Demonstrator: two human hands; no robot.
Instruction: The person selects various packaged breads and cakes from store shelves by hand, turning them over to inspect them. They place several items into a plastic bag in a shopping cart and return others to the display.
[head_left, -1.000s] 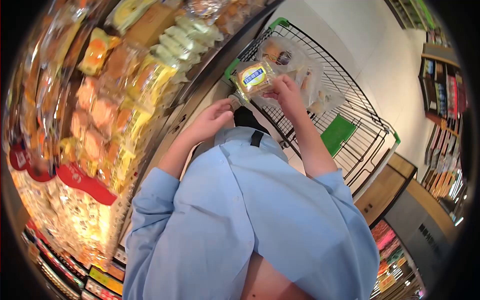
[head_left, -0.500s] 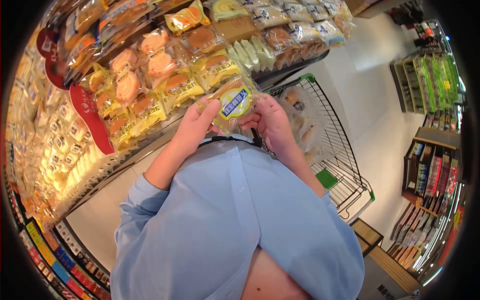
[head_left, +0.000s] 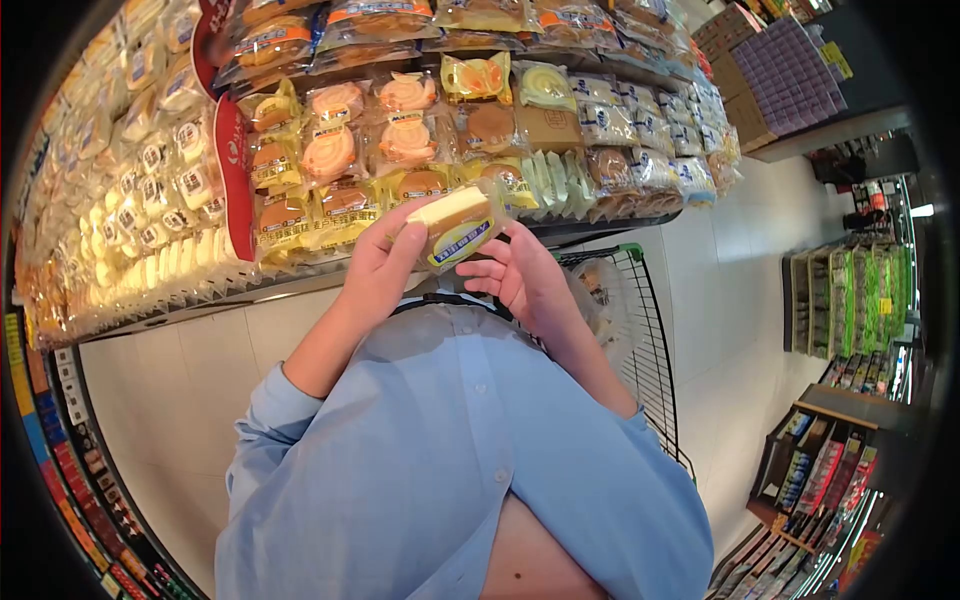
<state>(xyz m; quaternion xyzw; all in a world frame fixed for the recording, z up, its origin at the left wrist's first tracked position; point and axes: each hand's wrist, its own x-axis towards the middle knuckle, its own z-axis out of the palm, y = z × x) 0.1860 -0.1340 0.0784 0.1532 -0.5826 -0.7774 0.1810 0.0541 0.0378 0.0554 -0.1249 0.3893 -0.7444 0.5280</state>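
Observation:
A packaged cake in a clear wrapper with a blue and yellow-green label is in front of my shirt. Its pale yellow side is turned partly upward. My left hand grips the left end, thumb on the near face and the other fingers mostly hidden behind. My right hand is at the right end with its fingers apart, the topmost fingertip right at the wrapper's edge. Just beyond the cake lie yellow-wrapped round cakes at the front of the display.
The tiered bakery display spans the far side, with a red sign among its packages. A shopping cart holding clear bags stands right of my body. Farther right are a green-sided rack and stacked purple boxes.
The cake has tilted, so its pale side shows instead of the flat label. My right hand has loosened and spread its fingers. The view has turned, levelling the display.

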